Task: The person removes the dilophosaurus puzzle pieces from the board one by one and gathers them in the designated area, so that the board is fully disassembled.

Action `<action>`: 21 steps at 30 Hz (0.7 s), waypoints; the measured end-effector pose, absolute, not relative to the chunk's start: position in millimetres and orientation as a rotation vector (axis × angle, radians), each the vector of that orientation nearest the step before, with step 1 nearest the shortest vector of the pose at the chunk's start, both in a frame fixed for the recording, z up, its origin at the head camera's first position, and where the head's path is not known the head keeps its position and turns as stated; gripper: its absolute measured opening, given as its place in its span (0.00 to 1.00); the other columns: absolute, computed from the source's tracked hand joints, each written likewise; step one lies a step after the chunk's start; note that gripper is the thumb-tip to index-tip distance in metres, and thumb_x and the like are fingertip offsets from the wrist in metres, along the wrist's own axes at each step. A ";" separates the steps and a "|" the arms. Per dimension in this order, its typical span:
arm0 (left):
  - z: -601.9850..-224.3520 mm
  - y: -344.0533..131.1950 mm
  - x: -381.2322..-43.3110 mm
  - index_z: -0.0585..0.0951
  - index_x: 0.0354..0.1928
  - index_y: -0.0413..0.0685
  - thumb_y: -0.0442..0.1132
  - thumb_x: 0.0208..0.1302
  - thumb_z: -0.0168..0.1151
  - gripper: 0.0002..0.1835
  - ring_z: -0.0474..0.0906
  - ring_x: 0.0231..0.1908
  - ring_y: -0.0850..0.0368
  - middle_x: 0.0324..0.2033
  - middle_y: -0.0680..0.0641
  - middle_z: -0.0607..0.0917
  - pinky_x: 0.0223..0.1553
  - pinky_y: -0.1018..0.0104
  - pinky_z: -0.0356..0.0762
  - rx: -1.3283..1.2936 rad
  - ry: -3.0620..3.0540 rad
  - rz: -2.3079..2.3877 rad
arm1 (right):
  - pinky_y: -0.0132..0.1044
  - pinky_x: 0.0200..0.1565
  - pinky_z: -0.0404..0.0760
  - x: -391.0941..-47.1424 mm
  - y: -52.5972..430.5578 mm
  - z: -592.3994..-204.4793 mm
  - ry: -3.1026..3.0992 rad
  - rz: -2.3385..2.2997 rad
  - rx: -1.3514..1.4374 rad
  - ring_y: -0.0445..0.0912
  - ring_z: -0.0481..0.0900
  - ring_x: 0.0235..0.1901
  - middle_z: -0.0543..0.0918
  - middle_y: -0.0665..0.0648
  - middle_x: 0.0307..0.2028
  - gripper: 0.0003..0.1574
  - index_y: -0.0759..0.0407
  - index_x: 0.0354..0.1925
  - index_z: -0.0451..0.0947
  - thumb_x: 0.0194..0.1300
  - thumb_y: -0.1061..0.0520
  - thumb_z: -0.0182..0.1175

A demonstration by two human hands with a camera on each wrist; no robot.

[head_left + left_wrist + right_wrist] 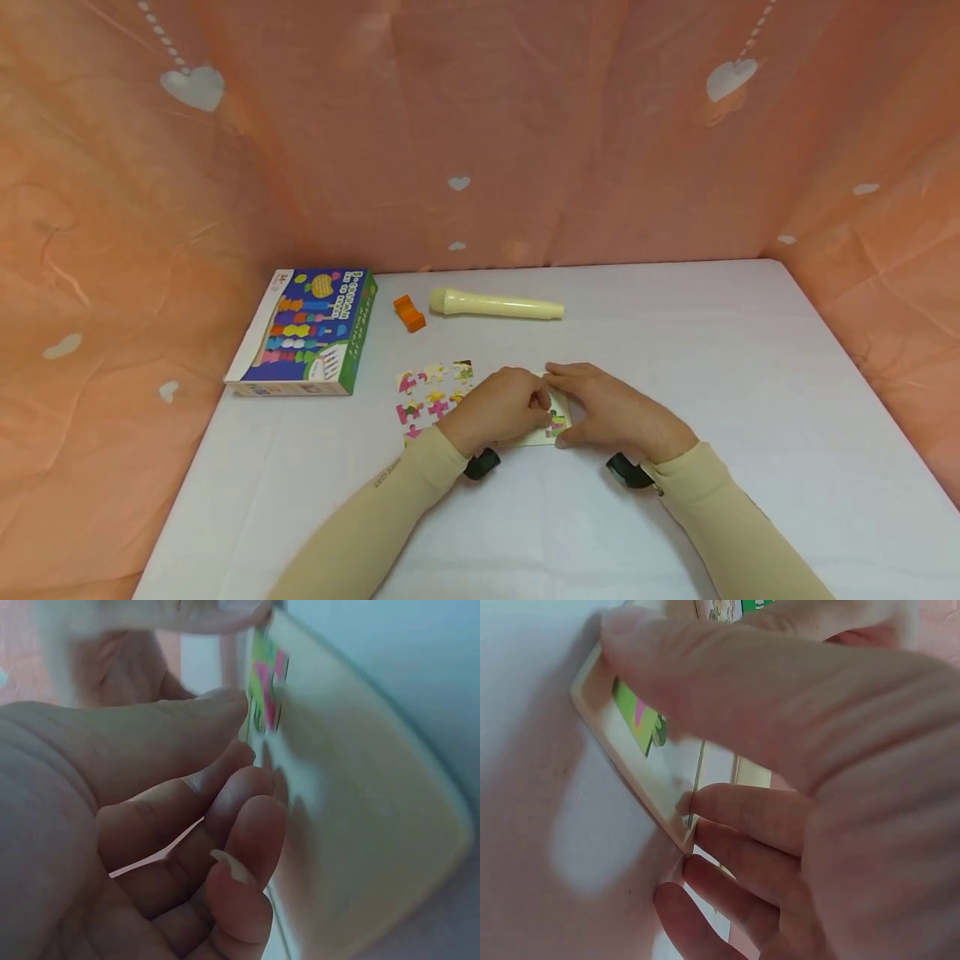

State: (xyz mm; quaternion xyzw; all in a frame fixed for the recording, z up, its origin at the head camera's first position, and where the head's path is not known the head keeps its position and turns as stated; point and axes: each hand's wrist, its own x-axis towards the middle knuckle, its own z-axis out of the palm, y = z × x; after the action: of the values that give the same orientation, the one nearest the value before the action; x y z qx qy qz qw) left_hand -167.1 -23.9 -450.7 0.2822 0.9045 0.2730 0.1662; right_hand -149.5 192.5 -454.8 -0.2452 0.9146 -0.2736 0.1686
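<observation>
A shallow cream puzzle tray (536, 439) lies under both hands, with green-and-pink puzzle pieces (556, 424) in its near right corner. My left hand (504, 407) bends over the tray. In the left wrist view, its thumb and index finger close together beside the pieces (266, 682), seemingly pinching a puzzle piece that the fingertips mostly hide. My right hand (621, 410) holds the tray's right side, thumb by the near corner and fingers at the far edge. The right wrist view shows the tray's rim (630, 776) between thumb and fingers.
Loose puzzle pieces (437, 408) lie in rows left of the tray, partly covered by the left hand. Behind are an orange block (409, 314) and a pale yellow stick (498, 305). A colourful toy box (307, 333) lies at the back left. Orange cloth (480, 125) surrounds the white table.
</observation>
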 end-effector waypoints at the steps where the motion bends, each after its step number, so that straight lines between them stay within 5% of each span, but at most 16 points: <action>1: -451.8 -20.8 -166.7 0.91 0.41 0.50 0.42 0.67 0.74 0.05 0.79 0.37 0.63 0.31 0.59 0.87 0.48 0.67 0.77 0.813 2.577 0.762 | 0.59 0.78 0.67 -149.7 192.4 -455.2 2.604 -0.774 -0.706 0.60 0.63 0.82 0.69 0.59 0.81 0.53 0.59 0.77 0.73 0.57 0.52 0.83; 12: -455.9 -12.7 -161.4 0.90 0.47 0.47 0.46 0.65 0.80 0.14 0.75 0.33 0.64 0.29 0.58 0.81 0.36 0.71 0.74 0.771 2.585 0.744 | 0.59 0.76 0.70 -151.5 191.7 -454.9 2.630 -0.733 -0.750 0.61 0.65 0.80 0.70 0.61 0.80 0.53 0.60 0.76 0.74 0.56 0.52 0.85; 21: -455.6 -11.2 -159.2 0.90 0.47 0.47 0.45 0.67 0.78 0.13 0.75 0.34 0.65 0.36 0.54 0.85 0.37 0.72 0.74 0.765 2.595 0.720 | 0.58 0.76 0.70 -150.8 191.3 -454.5 2.627 -0.745 -0.737 0.60 0.66 0.80 0.70 0.61 0.80 0.53 0.58 0.75 0.75 0.55 0.52 0.85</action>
State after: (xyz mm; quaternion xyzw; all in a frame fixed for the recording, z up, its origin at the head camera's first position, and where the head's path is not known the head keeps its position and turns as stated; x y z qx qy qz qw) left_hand -159.2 -11.2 -455.6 0.2693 0.9134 0.2535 0.1702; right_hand -150.8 191.3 -454.5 -0.2572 0.9175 -0.2603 0.1559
